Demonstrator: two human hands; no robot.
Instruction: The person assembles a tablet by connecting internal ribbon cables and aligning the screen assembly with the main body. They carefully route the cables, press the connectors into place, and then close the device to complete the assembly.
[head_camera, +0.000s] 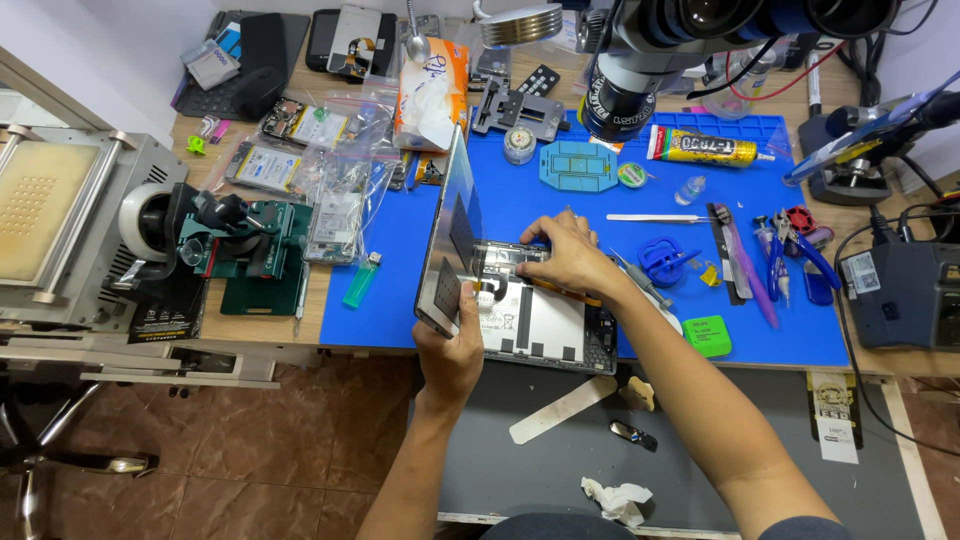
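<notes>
Workbench surface, covered by a blue silicone repair mat (420, 230), carries an opened grey tablet chassis (545, 325) at its near edge, with white battery cells exposed inside. The thin grey display panel (445, 240) stands tilted up on its left edge, hinged open like a book cover beside the chassis. The left hand (455, 345) grips the panel's lower corner, fingers wrapped round the edge. The right hand (572, 255) rests on the chassis top area, fingers curled down onto the internal parts near the dark board strip; whether it pinches anything cannot be told.

Risk, as a judgement: a flex cable may still join panel and chassis, so swinging the panel wider could strain or tear it. A one-corner grip could let the panel slip or twist and crack. Pressure from the fingertips near the battery cells could dent them. Small items close by, a blue suction cup tool (662, 262) and metal tweezers (650, 217), could be knocked by the forearm.
</notes>
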